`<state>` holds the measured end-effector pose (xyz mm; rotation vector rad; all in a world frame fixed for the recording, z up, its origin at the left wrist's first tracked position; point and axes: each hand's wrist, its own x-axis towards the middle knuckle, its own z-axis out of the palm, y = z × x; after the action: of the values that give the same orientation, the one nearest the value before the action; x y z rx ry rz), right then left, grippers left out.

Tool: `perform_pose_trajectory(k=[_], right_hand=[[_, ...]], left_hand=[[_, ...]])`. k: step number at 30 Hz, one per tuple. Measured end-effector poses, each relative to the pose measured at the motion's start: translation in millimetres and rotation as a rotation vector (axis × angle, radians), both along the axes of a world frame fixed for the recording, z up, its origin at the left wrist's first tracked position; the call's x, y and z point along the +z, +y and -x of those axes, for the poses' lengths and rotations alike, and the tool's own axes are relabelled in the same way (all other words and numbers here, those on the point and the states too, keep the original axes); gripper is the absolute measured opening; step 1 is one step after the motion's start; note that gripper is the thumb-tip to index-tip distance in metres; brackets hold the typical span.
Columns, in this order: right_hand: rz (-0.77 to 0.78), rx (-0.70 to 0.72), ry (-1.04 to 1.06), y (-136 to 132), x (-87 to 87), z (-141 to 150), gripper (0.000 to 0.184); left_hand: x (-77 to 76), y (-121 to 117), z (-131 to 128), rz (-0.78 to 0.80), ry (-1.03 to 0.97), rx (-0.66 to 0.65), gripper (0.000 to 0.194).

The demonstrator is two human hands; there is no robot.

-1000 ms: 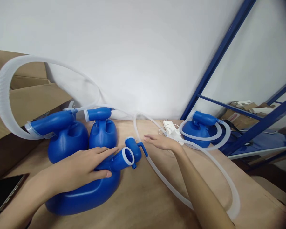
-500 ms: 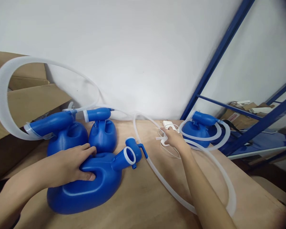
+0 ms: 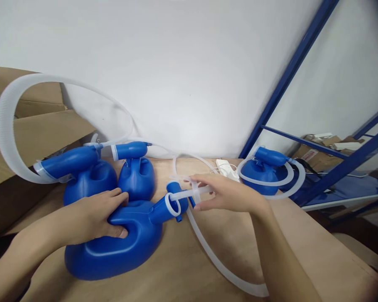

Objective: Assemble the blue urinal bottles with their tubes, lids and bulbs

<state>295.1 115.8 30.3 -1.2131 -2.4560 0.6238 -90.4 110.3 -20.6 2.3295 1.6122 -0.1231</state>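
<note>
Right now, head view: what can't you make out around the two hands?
Head view:
- white plastic fitting in the right hand: end hidden by the fingers
- blue bottle: top partly hidden by the left hand
- white tube: a stretch hidden by the right forearm

nothing can be read; the cardboard box's label [image 3: 309, 154] is too small

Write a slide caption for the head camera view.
Left hand grips a blue plastic urinal bottle as the right hand holds a white tube to its neck.
</note>
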Motion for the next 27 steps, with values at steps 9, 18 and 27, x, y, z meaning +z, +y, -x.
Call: perform_pose_trajectory(k=[9,18,27], right_hand=[[-0.164,0.186,-0.251,-10,-26.1,55,0.092],[-0.183,0.199,-0.127,-2,-43.7,68,0.094],[-0.166,0.162,-0.048,3,-55.3,82,0.082]], left_hand=[[1.3,-3,-8,0.025,-0.012,-0.006,0.092],[6.4,3,-14,0.184,-0.268,-0.156,0.059],[-3.4,4,-11,-0.024,-0.390,-0.298,0.031]])
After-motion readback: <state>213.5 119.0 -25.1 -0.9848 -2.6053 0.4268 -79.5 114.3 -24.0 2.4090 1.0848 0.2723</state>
